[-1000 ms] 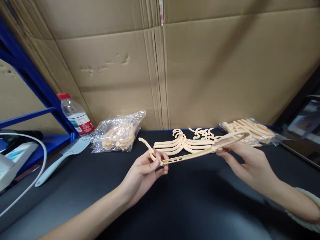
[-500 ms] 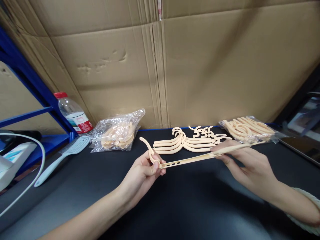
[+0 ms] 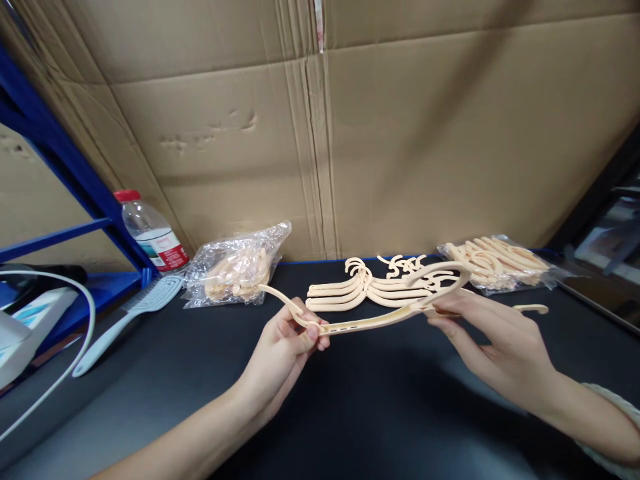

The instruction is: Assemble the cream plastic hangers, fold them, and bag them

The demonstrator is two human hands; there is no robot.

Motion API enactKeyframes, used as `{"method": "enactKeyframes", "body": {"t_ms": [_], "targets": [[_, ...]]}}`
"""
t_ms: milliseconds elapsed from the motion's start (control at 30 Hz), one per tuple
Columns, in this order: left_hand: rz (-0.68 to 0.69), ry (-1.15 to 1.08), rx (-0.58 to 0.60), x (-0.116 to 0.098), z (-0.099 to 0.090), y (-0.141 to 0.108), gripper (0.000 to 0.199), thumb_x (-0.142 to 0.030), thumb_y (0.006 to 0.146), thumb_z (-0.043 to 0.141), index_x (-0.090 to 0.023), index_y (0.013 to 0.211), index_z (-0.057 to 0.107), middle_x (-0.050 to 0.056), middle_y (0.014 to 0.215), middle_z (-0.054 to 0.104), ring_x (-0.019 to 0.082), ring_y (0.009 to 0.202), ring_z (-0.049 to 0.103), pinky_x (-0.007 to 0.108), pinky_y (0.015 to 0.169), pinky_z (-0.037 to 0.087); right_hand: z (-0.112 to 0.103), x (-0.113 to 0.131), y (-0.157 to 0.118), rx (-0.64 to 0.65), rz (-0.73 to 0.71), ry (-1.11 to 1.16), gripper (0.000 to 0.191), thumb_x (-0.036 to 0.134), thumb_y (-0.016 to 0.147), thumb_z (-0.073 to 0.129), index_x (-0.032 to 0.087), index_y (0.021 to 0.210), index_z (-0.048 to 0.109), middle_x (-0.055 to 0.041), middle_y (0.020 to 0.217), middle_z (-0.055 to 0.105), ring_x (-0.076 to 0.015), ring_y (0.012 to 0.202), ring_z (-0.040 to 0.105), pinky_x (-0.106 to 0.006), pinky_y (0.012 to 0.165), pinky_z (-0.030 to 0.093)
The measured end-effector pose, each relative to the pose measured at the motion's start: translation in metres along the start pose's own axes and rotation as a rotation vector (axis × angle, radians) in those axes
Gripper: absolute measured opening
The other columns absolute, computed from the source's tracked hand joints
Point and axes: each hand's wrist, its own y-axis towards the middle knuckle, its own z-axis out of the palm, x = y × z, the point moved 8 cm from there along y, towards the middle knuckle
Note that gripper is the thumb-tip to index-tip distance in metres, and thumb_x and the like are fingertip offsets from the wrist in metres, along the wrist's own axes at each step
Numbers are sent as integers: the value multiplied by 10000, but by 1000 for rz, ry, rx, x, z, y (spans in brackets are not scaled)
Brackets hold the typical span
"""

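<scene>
A cream plastic hanger (image 3: 373,325) is held above the black table between both hands. My left hand (image 3: 290,343) pinches its left end, where a curved cream piece (image 3: 281,296) sticks out up and to the left. My right hand (image 3: 495,340) grips it near the middle, and its large hook (image 3: 463,273) arches above those fingers. A thin hooked end (image 3: 533,309) shows beyond my right hand. Small slots run along the bar near my left fingers. Behind it, a row of cream hangers (image 3: 335,307) lies on the table.
Small cream hooks (image 3: 400,265) lie behind the row. Clear bags of cream parts stand left (image 3: 237,270) and right (image 3: 495,263). Farther left are a bottle (image 3: 160,243), a pale blue brush (image 3: 125,320) and a white cable (image 3: 93,320). Cardboard (image 3: 400,133) stands behind.
The hanger has been turned in my hands, so its hook now shows arching above my right hand. The curved piece at my left hand leans lower and farther left. The view has shifted slightly.
</scene>
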Motion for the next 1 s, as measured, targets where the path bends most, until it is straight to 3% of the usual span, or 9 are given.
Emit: {"method": "enactKeyframes", "body": {"t_ms": [233, 367, 500, 600, 667, 700, 800, 867, 1000], "targets": [[52, 9, -30, -4, 0, -2, 249, -173, 655, 812, -136, 665, 566, -3, 734, 637, 88, 636, 573, 191, 651, 473, 4, -9, -5, 34, 119, 11, 183, 158, 859, 598, 189, 1039, 606, -58, 912, 725, -183, 779, 700, -280, 731, 563], [21, -2, -51, 1, -3, -2, 234, -179, 674, 810, -137, 705, 582, 9, 785, 661, 99, 719, 623, 187, 714, 502, 6, -20, -6, 36, 235, 58, 209, 180, 871, 584, 211, 1076, 609, -44, 944, 722, -168, 730, 697, -270, 686, 566], [-53, 14, -71, 14, -1, -6, 228, -223, 703, 789, -141, 724, 578, 21, 806, 659, 112, 724, 638, 212, 716, 522, 5, -25, -3, 15, 239, 26, 198, 168, 870, 584, 197, 1062, 622, -58, 966, 712, -177, 793, 688, -284, 749, 553], [-162, 248, 40, 32, 11, -16, 175, -248, 779, 705, -142, 720, 580, 66, 879, 668, 129, 679, 640, 255, 665, 537, 4, -26, 1, -2, 199, -11, 171, 151, 877, 566, 189, 1033, 626, -67, 944, 696, -185, 829, 668, -295, 765, 538], [-47, 570, 259, 32, 30, -26, 58, -198, 812, 645, -160, 778, 619, 87, 880, 677, 170, 705, 652, 291, 661, 542, 6, -26, 3, 14, 177, -12, 158, 146, 882, 555, 189, 1019, 622, -68, 942, 680, -186, 846, 653, -294, 754, 531], [117, 737, 389, 27, 43, -33, 39, -158, 822, 612, -175, 832, 645, 100, 919, 684, 199, 786, 659, 314, 715, 541, 9, -26, 3, 39, 177, -2, 151, 146, 886, 547, 190, 1011, 619, -68, 947, 671, -185, 853, 646, -293, 749, 526], [602, 1090, 700, 16, 71, -62, 314, -74, 820, 539, -223, 1072, 653, 121, 1116, 678, 283, 1091, 589, 403, 922, 482, 24, -25, -3, 191, 214, 68, 137, 151, 903, 509, 192, 987, 609, -67, 949, 650, -178, 860, 628, -291, 746, 516], [720, 1246, 722, 15, 73, -67, 452, -67, 812, 521, -229, 1231, 576, 127, 1272, 608, 317, 1236, 488, 469, 1014, 416, 37, -22, -10, 317, 246, 126, 129, 156, 907, 491, 188, 960, 604, -62, 920, 640, -167, 824, 614, -288, 731, 508], [671, 1482, 660, 22, 69, -59, 556, -125, 816, 537, -192, 1361, 450, 146, 1431, 457, 347, 1324, 382, 555, 1068, 338, 56, -18, -22, 535, 318, 167, 122, 136, 862, 516, 192, 912, 613, -31, 828, 617, -148, 732, 577, -268, 659, 476]]}}
